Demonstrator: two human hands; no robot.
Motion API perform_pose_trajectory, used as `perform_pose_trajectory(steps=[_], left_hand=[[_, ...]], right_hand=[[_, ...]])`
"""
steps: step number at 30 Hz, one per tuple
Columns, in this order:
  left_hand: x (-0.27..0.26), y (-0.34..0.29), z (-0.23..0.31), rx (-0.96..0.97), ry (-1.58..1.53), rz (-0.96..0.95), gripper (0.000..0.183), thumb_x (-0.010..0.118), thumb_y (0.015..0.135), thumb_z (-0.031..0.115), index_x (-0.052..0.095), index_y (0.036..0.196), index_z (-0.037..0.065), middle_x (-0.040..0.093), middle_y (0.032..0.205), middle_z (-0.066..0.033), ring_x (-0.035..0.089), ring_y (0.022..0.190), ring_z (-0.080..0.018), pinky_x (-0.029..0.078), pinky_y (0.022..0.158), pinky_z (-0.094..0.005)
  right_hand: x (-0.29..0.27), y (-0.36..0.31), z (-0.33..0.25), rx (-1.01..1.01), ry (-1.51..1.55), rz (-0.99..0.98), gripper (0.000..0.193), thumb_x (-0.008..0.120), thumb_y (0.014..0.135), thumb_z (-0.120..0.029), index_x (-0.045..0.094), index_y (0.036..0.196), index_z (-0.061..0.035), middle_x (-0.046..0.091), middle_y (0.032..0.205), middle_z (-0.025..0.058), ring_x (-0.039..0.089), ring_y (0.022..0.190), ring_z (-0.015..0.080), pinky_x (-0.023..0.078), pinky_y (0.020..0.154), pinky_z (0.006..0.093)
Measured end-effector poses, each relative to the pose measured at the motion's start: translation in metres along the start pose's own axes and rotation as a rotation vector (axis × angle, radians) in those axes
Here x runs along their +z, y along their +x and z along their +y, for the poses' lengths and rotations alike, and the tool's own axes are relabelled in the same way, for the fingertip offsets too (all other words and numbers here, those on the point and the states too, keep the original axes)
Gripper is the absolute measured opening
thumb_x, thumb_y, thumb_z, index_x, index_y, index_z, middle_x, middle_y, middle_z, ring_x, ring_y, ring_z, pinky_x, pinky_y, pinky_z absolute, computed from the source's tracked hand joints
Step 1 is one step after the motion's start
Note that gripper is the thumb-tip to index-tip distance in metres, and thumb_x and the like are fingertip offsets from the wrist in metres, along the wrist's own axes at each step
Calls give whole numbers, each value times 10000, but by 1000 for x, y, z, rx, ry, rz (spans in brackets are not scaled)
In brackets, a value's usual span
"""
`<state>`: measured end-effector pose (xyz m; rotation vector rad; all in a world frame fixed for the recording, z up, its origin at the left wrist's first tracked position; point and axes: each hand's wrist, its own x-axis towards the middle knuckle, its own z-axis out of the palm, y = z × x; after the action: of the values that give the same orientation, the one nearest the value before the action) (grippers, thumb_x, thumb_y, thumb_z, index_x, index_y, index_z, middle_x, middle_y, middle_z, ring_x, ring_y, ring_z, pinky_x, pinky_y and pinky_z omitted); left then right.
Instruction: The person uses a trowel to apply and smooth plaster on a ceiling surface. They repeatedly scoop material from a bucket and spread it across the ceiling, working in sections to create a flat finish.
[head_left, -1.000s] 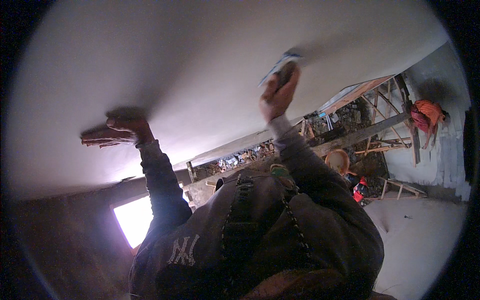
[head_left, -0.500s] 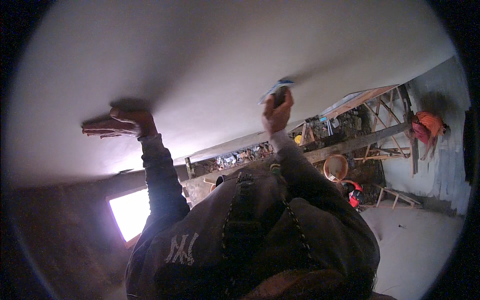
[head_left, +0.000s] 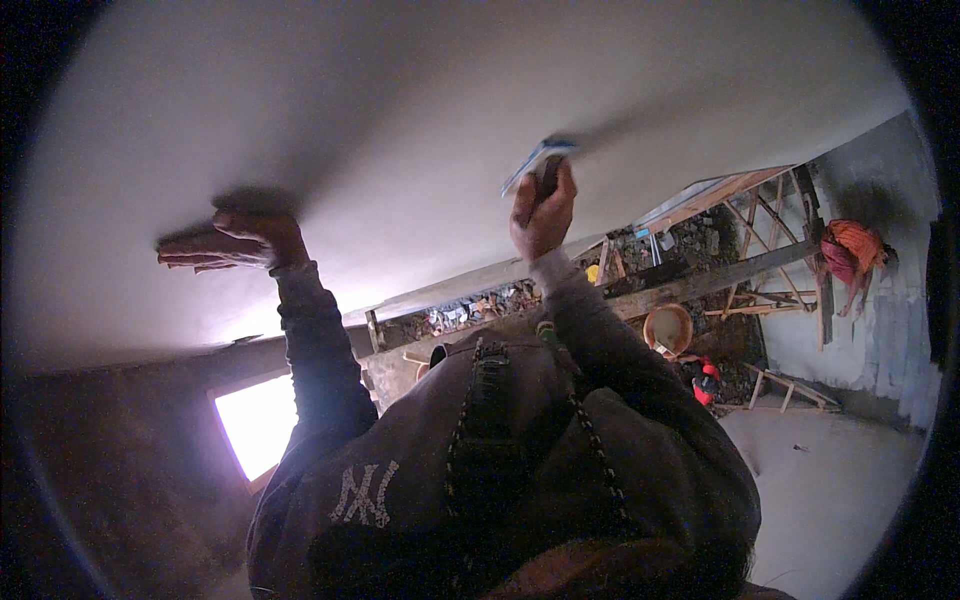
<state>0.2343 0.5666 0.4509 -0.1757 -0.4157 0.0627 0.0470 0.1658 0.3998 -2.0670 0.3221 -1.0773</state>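
While the right hand (head_left: 541,222) is gripping a dark handle (head_left: 551,177) with curled fingers, the flat trowel (head_left: 536,166) is projecting just beyond them, probably feeling light, stiff, best held by that handle. The left hand (head_left: 256,238) is extending open, empty fingers. Below the right fingers, a basin (head_left: 683,319) is standing, contents unclear.

- Left hand (head_left: 235,240): bare, a dark, wrinkled sleeve (head_left: 318,335) starting at its wrist.
- Right hand (head_left: 540,220): bare, a paler greyish cuff (head_left: 553,272) just behind it.
- Farther from that hand, the right sleeve (head_left: 630,350) is darker and looser.
- Below both hands, a dark top (head_left: 530,460) with two speckled black-and-pale cords (head_left: 592,435).
- On the left hand's side, a pale, rough-textured emblem (head_left: 365,493).
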Motion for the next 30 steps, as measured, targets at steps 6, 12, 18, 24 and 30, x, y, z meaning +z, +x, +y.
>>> perform_pose_trajectory(steps=[6,12,18,24,30], left_hand=[[-27,24,51,99,274,12,812,754,797,730,618,1386,188,621,1361,-18,566,1182,-196,445,1098,-387],[-13,20,9,353,734,219,789,779,780,713,650,1344,177,641,1359,-26,589,1189,-196,457,1108,-409],[-4,8,17,14,-250,36,562,864,802,517,749,1225,166,730,1256,-4,648,1173,-166,536,1036,-366],[-24,21,56,-170,-800,58,504,934,747,397,788,1166,159,779,1138,-11,714,1028,-161,581,959,-352],[53,-15,-30,-141,-743,123,462,908,788,371,786,1162,130,778,1139,-44,717,1027,-189,589,935,-363]], right_hand=[[16,-6,8,-103,-41,61,697,624,1028,-320,317,1464,130,503,1326,332,604,1152,430,509,1006,472],[17,-26,18,-168,-48,84,678,574,1056,-370,302,1468,94,527,1268,294,636,1038,395,554,901,441],[-6,32,7,111,233,238,721,576,1046,-462,278,1485,26,544,1269,237,641,1026,288,582,823,392],[17,18,-5,-78,108,202,722,589,1051,-400,244,1528,18,515,1346,254,612,1164,303,539,979,410],[-53,110,-13,62,160,442,559,517,1080,-341,421,1487,30,500,1463,279,547,1299,439,432,1130,474]])
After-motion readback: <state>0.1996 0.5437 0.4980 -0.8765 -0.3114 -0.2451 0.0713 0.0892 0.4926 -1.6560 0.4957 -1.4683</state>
